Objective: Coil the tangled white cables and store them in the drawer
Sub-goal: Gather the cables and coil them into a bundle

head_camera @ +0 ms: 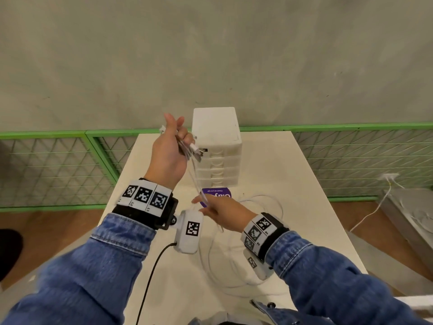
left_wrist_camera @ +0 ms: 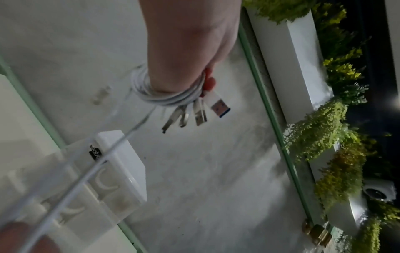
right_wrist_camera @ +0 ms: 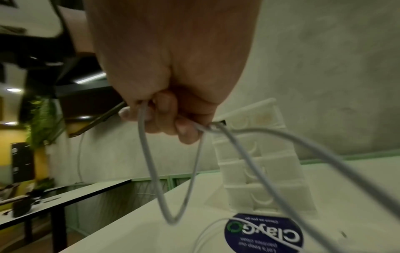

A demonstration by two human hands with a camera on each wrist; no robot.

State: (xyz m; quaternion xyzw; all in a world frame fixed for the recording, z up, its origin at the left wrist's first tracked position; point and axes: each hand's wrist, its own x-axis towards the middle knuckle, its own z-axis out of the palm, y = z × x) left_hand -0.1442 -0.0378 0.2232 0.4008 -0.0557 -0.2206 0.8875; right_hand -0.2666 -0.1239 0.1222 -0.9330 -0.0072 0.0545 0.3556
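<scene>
Far left in the head view: green mesh fencing (head_camera: 56, 170) along the foot of a grey wall. Next rightward, the left hand (head_camera: 169, 151) raised above the white table (head_camera: 293, 184), fingers curled round a bundle of white cables (head_camera: 187, 151) wound in several turns about the hand; thumb and one fingertip sticking up. Seen from the left wrist, the coil (left_wrist_camera: 164, 97) hugging the hand, with a cluster of plugs (left_wrist_camera: 195, 111) dangling below it, one a white USB with a blue insert; others blurred, perhaps metal-tipped. From the coil, strands running down and rightward to the right hand (head_camera: 222, 213), held lower, just above the table. Fingers (right_wrist_camera: 186, 131) there bent inward, pinching the cable, a loop (right_wrist_camera: 171, 196) hanging beneath in the right wrist view. More loose white cable (head_camera: 234, 273) lying in slack rings on the tabletop beside and under the right wrist. Behind the hands, toward the table's far edge, a white drawer unit (head_camera: 216, 141) standing upright, all drawers closed. Just in front of it, flat on the table, a round purple sticker (head_camera: 216, 194) with white lettering. Further right, off the table, another white cord (head_camera: 375, 207) trailing from a wall socket.
</scene>
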